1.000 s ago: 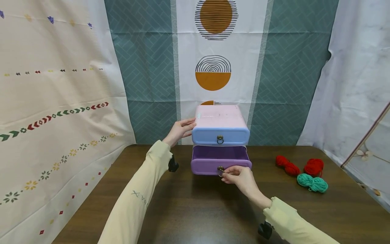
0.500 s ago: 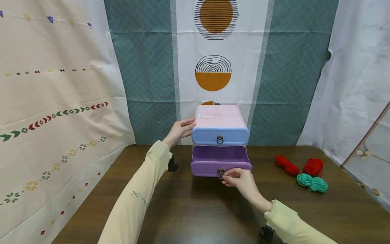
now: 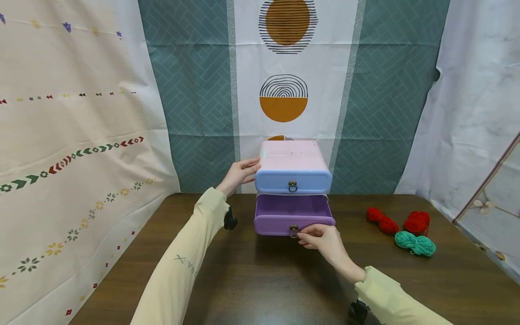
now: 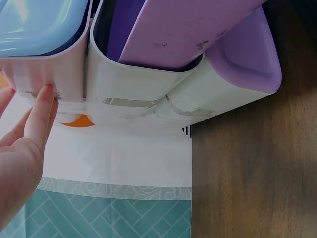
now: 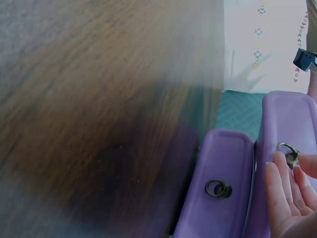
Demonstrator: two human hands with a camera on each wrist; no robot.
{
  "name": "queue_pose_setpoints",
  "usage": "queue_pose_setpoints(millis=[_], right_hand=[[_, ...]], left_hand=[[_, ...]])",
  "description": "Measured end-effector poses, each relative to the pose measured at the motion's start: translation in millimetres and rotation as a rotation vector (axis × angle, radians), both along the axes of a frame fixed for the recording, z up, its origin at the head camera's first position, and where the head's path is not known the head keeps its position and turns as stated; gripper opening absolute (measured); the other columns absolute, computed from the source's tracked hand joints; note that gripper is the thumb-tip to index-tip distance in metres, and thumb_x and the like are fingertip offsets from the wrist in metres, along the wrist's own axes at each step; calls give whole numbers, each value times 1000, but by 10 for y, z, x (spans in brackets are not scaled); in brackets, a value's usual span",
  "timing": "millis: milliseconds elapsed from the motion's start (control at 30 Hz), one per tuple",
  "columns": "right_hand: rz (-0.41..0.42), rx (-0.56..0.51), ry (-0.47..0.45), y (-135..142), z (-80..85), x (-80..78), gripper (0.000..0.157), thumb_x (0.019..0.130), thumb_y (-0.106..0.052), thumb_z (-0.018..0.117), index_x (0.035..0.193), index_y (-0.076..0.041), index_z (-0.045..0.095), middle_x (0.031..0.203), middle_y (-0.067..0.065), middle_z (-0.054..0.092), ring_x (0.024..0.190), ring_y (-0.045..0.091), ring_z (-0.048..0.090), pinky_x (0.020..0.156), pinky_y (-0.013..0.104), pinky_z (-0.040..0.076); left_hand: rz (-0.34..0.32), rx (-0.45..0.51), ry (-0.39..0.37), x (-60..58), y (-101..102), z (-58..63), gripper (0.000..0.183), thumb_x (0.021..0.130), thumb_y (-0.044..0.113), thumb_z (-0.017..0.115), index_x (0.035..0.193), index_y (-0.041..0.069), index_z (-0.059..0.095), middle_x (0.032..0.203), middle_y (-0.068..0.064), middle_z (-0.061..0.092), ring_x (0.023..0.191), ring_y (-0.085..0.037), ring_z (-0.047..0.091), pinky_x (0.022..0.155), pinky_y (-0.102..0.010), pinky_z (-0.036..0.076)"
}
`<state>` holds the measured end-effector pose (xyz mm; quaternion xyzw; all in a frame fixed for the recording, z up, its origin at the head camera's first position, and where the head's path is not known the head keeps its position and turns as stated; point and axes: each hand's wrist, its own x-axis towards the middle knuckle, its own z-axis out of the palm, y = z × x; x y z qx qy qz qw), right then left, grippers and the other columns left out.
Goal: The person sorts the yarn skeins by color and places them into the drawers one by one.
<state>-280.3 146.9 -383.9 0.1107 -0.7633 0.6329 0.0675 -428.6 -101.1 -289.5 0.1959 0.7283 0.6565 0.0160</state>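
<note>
A small drawer cabinet with a pink top (image 3: pixel 294 154) stands on the table. My left hand (image 3: pixel 237 175) rests against its left side, fingers nearly straight; the left wrist view shows a fingertip on the pink wall. The blue top drawer (image 3: pixel 272 181) is closed. Below it, the purple middle drawer (image 3: pixel 271 225) is pulled out, and nothing shows inside it. My right hand (image 3: pixel 327 243) pinches that drawer's metal ring pull (image 5: pixel 287 147) between thumb and fingers. The purple bottom drawer (image 5: pixel 215 158), with its own ring, is closed beneath, hidden in the head view.
Right of the cabinet lie two red yarn skeins, one twisted (image 3: pixel 383 221) and one rounder (image 3: pixel 417 223), and a teal yarn skein (image 3: pixel 415 243). Patterned cloths (image 3: pixel 203 90) hang behind and at both sides of the brown table (image 3: pixel 260 289).
The middle drawer has come slightly further out toward me, my right hand moving with it, mostly in the first half second. My left hand has stayed on the cabinet.
</note>
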Motion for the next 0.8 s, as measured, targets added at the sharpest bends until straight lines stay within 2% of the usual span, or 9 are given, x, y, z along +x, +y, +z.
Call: queue_pose_setpoints(millis=[167,433,800], right_hand=[[-17,23,-19,72,-2,20,20,76,-9,74,83,8,66,78,16,65,70,29,64,62,34,54],[-2,5,-26,211,-17,62,19,76,-7,73,83,9,65,81,20,65,73,37,63,63,37,54],[34,-3,-38,438,-31,133,24,78,-9,72,87,11,63,85,21,64,75,38,62,67,43,52]], left_hand=[[7,5,-6,-13,-2,-8,48,88,24,62,132,10,49,124,-9,50,105,-19,53,83,-31,47],[-2,4,-12,-6,-9,7,48,88,23,62,132,10,49,124,-9,50,105,-18,54,82,-29,48],[-5,-13,-14,-30,1,-4,48,88,26,61,132,12,48,126,-8,49,107,-18,52,82,-29,48]])
